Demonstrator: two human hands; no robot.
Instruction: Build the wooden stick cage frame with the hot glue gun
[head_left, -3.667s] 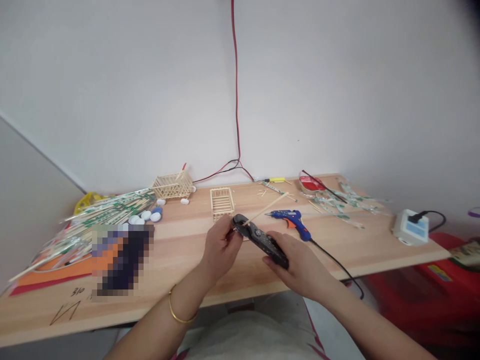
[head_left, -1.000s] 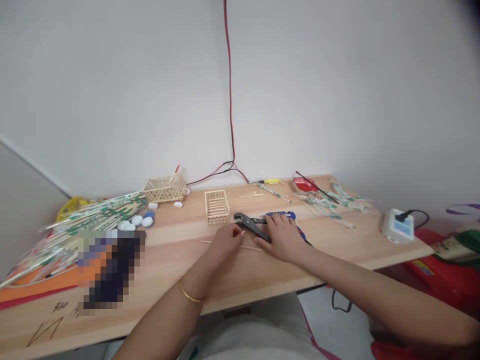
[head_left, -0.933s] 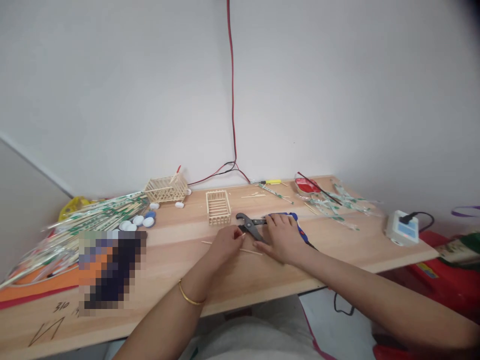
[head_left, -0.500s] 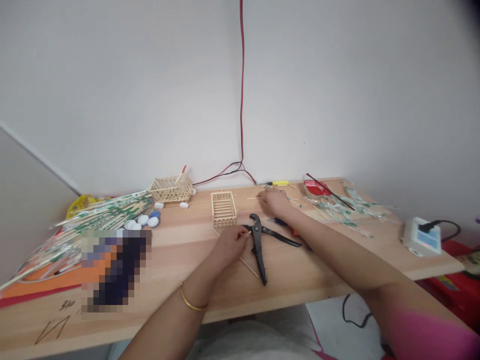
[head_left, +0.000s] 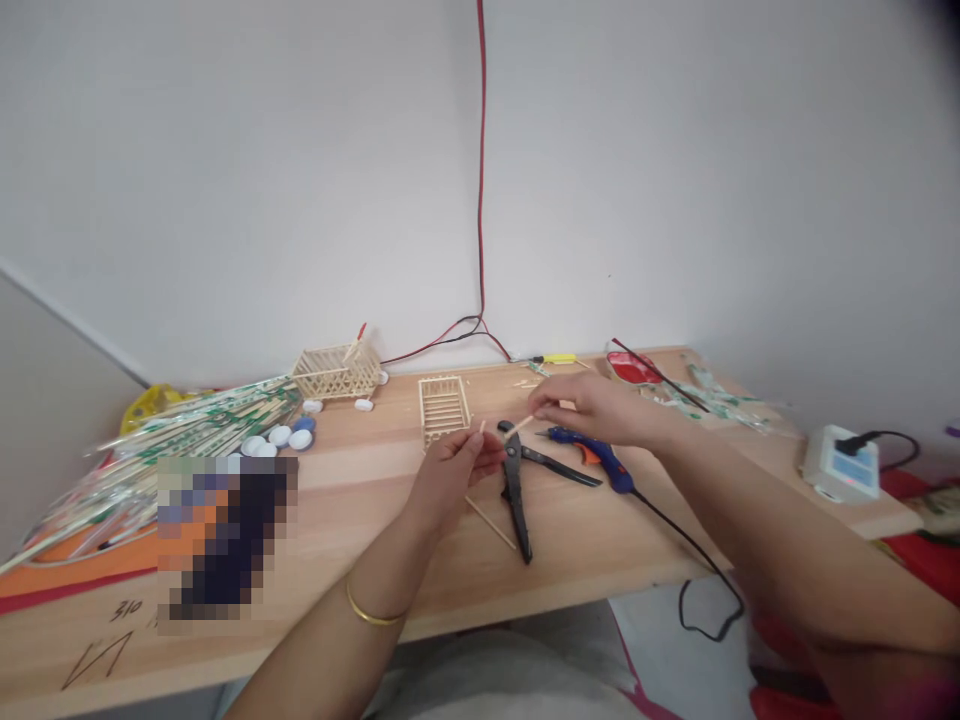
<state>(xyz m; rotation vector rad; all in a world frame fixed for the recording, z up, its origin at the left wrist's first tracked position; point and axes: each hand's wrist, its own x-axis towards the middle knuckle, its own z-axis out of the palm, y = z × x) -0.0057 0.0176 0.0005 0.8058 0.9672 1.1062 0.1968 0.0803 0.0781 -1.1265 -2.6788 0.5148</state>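
Near the middle of the table, my left hand (head_left: 459, 465) pinches a short piece of wooden stick (head_left: 482, 427) between thumb and fingers. My right hand (head_left: 581, 405) holds another short wooden stick (head_left: 519, 427), its free end pointing toward my left hand. Black cutting pliers (head_left: 513, 485) lie just below both hands, handles spread. Beneath my right wrist rests a blue glue gun (head_left: 611, 465) with an orange trigger. A small crate made of sticks (head_left: 444, 405) stands behind my left hand, its near side partly hidden. One loose stick (head_left: 491, 523) lies left of the pliers.
At the back left stands a stick-built cart (head_left: 337, 372) on white wheels. Wrapped sticks (head_left: 202, 425) and bottle caps (head_left: 279, 436) lie left. A yellow-handled tool (head_left: 559, 359), a red container (head_left: 634, 367) and plastic wrappers (head_left: 705, 385) lie behind; a power socket box (head_left: 841, 463) sits right.
My right hand has come back from the rear of the table toward my left hand, bringing a short stick. My left hand has lifted slightly. The glue gun shows more fully.
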